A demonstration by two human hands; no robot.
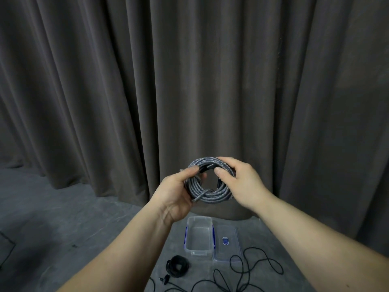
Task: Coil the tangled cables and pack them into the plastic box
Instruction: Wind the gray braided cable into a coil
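1. I saw my left hand gripping the left side of a grey braided cable wound into a round coil, thumb on top and fingers curled beneath.
2. My right hand held the coil's upper right arc, thumb pressed inside the ring and fingers wrapped over the outside.
3. The coil hung in the air between both hands, above the floor and in front of a dark grey pleated curtain; its open centre faced me, and one loose end pointed down to the left.
4. Below it, the clear rectangular plastic box with blue clips sat open on the grey floor, long axis running away from me.
5. Its clear lid lay flat just beside it on the right.
6. A small black coiled cable rested near the box's front-left corner.
7. A loose thin black cable sprawled uncoiled in front of the lid.
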